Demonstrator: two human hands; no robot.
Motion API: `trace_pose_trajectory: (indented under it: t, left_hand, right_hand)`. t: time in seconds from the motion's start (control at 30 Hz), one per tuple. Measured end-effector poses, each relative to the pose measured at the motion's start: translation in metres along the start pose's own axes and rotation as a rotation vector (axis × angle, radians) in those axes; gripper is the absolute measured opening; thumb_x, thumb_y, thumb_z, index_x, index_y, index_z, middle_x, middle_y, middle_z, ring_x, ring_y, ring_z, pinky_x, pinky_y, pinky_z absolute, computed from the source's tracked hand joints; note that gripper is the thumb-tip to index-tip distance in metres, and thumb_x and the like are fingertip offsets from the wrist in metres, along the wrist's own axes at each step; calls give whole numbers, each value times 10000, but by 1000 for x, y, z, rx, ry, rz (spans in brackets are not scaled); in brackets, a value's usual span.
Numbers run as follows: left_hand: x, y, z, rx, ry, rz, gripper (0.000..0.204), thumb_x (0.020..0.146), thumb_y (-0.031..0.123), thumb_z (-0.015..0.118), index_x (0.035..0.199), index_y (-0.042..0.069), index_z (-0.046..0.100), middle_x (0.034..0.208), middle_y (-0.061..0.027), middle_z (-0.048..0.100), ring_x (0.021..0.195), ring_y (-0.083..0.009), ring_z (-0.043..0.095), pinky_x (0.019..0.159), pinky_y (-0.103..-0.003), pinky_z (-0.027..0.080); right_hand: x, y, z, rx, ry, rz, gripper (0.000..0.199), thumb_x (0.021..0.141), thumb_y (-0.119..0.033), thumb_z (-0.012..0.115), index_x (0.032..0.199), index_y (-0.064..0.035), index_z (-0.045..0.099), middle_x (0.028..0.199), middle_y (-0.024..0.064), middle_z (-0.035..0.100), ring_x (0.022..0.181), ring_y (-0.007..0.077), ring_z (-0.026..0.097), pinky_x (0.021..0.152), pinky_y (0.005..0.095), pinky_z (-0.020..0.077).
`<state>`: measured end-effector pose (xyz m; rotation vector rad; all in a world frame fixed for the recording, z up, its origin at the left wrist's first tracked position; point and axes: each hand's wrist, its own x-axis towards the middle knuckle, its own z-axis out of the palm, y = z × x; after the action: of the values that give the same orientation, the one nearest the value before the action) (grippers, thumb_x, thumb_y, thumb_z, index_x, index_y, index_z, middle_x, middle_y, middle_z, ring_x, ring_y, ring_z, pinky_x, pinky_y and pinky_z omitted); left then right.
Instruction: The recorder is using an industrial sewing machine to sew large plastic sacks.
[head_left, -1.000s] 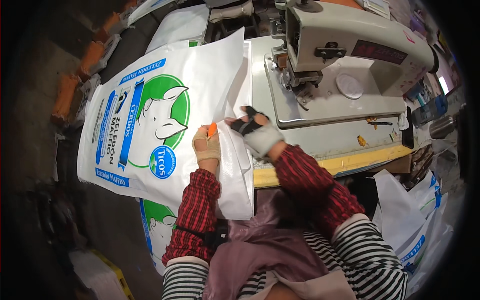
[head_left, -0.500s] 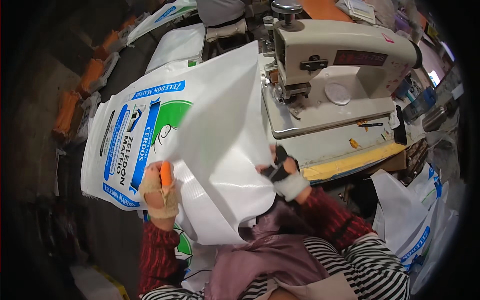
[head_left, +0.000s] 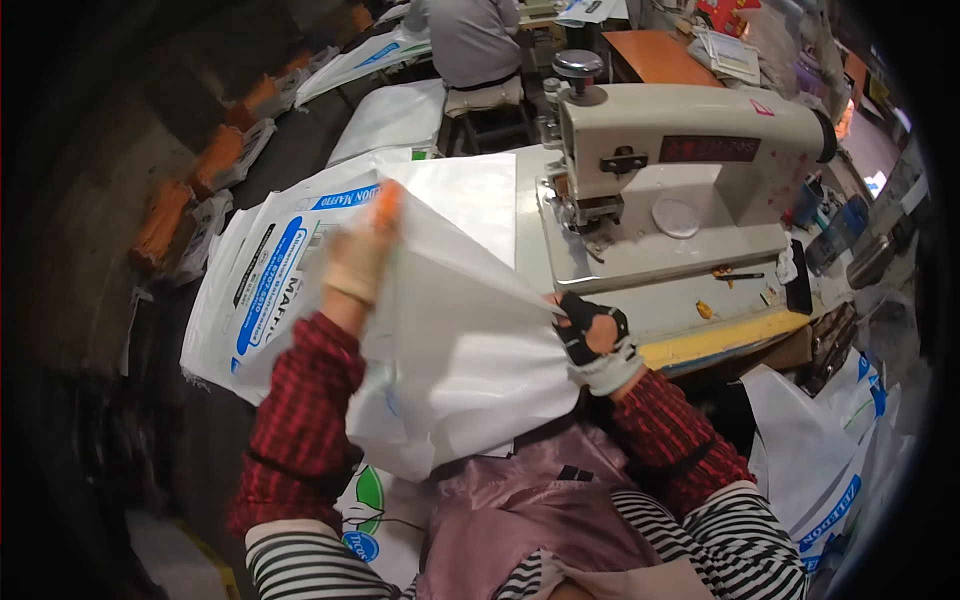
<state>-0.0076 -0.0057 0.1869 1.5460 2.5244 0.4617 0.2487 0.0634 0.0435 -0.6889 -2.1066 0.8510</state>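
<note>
A white woven plastic sack [head_left: 470, 350] spreads from my lap up over a pile of printed sacks [head_left: 225, 300] on the left. My right hand [head_left: 598, 345], in a black and pale fingerless glove, pinches the sack's right edge, drawing it into folds. At the far edge of the same sack is my left hand [head_left: 365, 240], with an orange finger cover and a beige wrap. Motion smears its fingers, so their grip does not show. Beyond my right hand stands a cream sewing machine [head_left: 690, 130], its needle area left of the arm.
The table's yellow front edge [head_left: 720, 335] lies just right of my right hand. Scissors-like dark tool [head_left: 738, 276] and a phone [head_left: 797, 278] rest near the machine. More sacks [head_left: 820, 450] hang at lower right. A seated person [head_left: 462, 45] is at the back.
My left hand has swept far up along the sack, and the tall raised flap has come down. My right hand has closed on the sack's edge. The view has shifted, showing more at the back.
</note>
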Motion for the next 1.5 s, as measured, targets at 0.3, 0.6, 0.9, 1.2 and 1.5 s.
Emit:
trace_pose_trajectory:
  t: [0.3, 0.6, 0.9, 1.2, 1.5]
  left_hand:
    - [34, 105, -16, -1294, 696, 233, 257, 890, 174, 484, 1093, 27, 542, 896, -61, 558, 753, -141, 558, 655, -241, 481]
    - [113, 52, 221, -454, -205, 375, 399, 860, 415, 464, 1113, 118, 549, 1084, -106, 558, 1082, -286, 484, 917, -394, 368]
    - [158, 45, 301, 9, -63, 227, 534, 869, 451, 390, 1276, 107, 401, 1348, -109, 358, 1247, -287, 308, 1022, -424, 243]
    - [80, 90, 112, 408, -1290, 209, 268, 896, 220, 411, 758, 49, 563, 606, -28, 478, 515, -160, 435, 503, -332, 403]
    - [-123, 184, 129, 500, -1097, 1078, 98, 660, 198, 613, 653, 116, 666, 646, -71, 629, 605, -256, 605, 516, -388, 460]
  right_hand:
    - [-54, -15, 15, 344, -6, 162, 170, 829, -167, 513, 889, -36, 603, 802, 122, 577, 743, 264, 545, 665, 342, 433]
    - [-161, 81, -17, 387, -151, 433, 452, 805, -45, 441, 1252, -3, 388, 1133, 172, 521, 1029, 256, 516, 859, 322, 416]
    - [-219, 113, -17, -250, -447, 524, 361, 779, -176, 536, 1110, -41, 489, 983, 99, 567, 901, 200, 558, 780, 346, 446]
    - [10, 44, -32, -475, -769, 630, 344, 763, -215, 511, 1096, -157, 573, 1039, 142, 601, 944, 274, 589, 797, 419, 459]
    - [31, 48, -43, -773, -973, -118, 296, 762, -220, 497, 1013, -85, 577, 1045, 180, 584, 925, 313, 584, 822, 392, 445]
